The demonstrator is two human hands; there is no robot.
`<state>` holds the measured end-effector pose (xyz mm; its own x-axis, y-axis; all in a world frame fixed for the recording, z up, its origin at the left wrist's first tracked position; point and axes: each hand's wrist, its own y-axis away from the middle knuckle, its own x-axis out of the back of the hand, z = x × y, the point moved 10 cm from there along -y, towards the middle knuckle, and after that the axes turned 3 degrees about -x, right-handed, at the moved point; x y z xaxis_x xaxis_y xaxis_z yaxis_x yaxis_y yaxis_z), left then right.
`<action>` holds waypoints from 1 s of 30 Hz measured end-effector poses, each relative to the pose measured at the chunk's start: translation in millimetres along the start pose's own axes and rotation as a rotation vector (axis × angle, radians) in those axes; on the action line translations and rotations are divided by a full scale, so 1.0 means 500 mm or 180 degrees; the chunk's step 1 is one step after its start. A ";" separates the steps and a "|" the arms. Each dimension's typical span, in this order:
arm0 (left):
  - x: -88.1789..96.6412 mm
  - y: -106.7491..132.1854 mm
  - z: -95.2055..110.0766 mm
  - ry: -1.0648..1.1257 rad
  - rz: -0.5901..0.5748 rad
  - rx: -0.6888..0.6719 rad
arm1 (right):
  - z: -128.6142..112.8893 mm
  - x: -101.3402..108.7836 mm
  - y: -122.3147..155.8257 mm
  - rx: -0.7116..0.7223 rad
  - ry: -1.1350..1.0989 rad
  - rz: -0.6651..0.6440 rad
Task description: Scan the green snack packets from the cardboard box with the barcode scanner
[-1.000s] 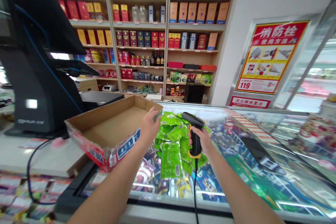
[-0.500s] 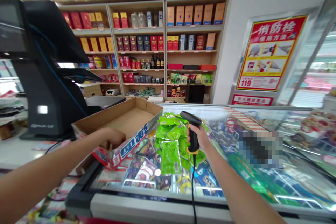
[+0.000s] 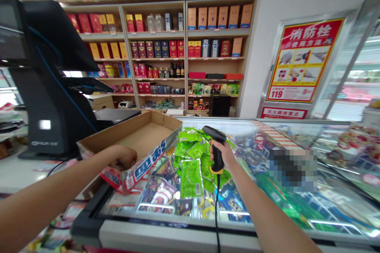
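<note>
Wooden shelves [image 3: 157, 58] of boxed liquor and bottles line the back of the shop, far ahead of our hands, and a red-and-yellow fire hydrant instruction poster [image 3: 301, 61] hangs on the white wall ahead and to the right of our right hand. Our right hand [image 3: 222, 157] is closed firmly around the pistol grip of a black corded barcode scanner [image 3: 216, 158]. The scanner's head tips forward above our fingers, clear of the hand, and its black cord [image 3: 217, 209] drops from the butt, hanging free of our wrist. Just below and left of that hand, a heap of bright green foil packets [image 3: 191, 178] lies on the glass top of a chest freezer [image 3: 148, 231], within easy reach of the scanner. Left of the packets, our left hand [image 3: 120, 157] is curled at the near wall of a shallow cardboard tray [image 3: 142, 138]; the fingers are hidden, so we cannot tell whether they grip the wall or hold something. The open tray sits beside the heap, keeping both within our reach. Farther left of that hand stands a black point-of-sale terminal [image 3: 50, 79].
</note>
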<state>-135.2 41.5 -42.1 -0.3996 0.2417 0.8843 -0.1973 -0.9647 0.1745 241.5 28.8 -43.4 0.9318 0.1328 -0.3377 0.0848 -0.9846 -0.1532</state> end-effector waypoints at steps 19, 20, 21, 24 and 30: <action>-0.077 -0.056 0.304 0.4738 0.1127 -0.0934 | -0.001 -0.007 0.005 -0.0014 0.0056 -0.0148; -0.098 -0.074 0.305 0.4984 0.1102 -0.0896 | 0.000 -0.011 0.007 -0.0036 0.0088 -0.0219; -0.114 -0.089 0.304 0.5210 0.1099 -0.0873 | 0.002 -0.017 0.009 -0.0081 0.0138 -0.0321; -0.141 -0.113 0.291 0.5660 0.1192 -0.0989 | 0.018 -0.044 0.020 -0.0304 0.0345 -0.0710; -0.143 -0.103 0.279 0.5483 0.1371 -0.1323 | 0.038 -0.071 0.035 -0.0495 0.0682 -0.0951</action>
<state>28.2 59.2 -53.8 -0.7970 0.0972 -0.5962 0.0804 -0.9611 -0.2641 203.1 9.1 -51.7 0.9092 0.4053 -0.0958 0.4003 -0.9139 -0.0673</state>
